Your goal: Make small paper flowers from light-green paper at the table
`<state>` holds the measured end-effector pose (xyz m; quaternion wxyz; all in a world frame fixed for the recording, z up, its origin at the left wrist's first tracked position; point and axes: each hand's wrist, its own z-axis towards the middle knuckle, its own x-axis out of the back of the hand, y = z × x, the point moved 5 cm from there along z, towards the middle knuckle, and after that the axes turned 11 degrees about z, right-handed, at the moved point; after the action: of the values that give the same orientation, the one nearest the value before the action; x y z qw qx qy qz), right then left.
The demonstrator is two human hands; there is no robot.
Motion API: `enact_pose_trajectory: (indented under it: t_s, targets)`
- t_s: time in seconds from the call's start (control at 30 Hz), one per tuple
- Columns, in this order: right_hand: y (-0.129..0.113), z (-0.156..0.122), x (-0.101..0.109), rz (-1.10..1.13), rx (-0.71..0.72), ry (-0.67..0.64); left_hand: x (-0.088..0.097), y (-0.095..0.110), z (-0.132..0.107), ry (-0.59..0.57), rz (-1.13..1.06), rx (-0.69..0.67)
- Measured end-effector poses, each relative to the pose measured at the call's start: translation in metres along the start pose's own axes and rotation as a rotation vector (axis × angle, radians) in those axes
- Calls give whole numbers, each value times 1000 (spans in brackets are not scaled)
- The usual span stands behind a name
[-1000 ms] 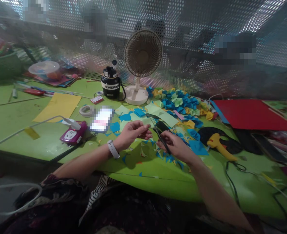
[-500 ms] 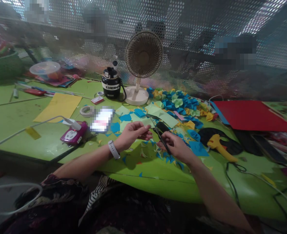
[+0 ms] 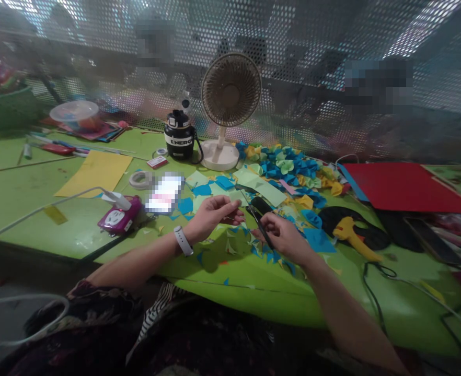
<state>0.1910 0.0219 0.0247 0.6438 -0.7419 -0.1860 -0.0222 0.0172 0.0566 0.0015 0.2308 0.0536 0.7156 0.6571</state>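
My left hand [image 3: 214,218] wears a white watch strap [image 3: 182,241], and its fingertips pinch a thin sliver, probably paper [image 3: 230,218], too small to make out well. My right hand [image 3: 283,238] grips a slim black tool [image 3: 262,228], either scissors or tweezers; I cannot tell which. Both hands hover close together above scattered blue and green paper scraps [image 3: 238,245]. A black oval object [image 3: 261,205] lies just beyond the tool's upper end. Pale green paper sheets [image 3: 260,183] lie beyond my hands.
The green table [image 3: 30,209] holds a heap of folded blue, green and yellow paper [image 3: 285,164], a desk fan [image 3: 230,91], a black flask [image 3: 179,136], a pink power socket [image 3: 119,218], a yellow glue gun [image 3: 352,237] and red card [image 3: 403,187]. A perforated screen [image 3: 312,31] stands behind.
My hands stay nearly still, with the right hand shifting slightly. The whole scene drifts a little in view as my head moves.
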Motion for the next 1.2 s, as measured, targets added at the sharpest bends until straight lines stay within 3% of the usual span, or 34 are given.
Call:
enact_pose_trajectory:
  t_s: [0.97, 1.2]
  targets:
    - [6, 2, 1, -11, -14, 34, 7, -3, 5, 49, 9, -5]
    - [6, 5, 3, -29, 14, -2, 3, -3, 4, -22, 49, 10]
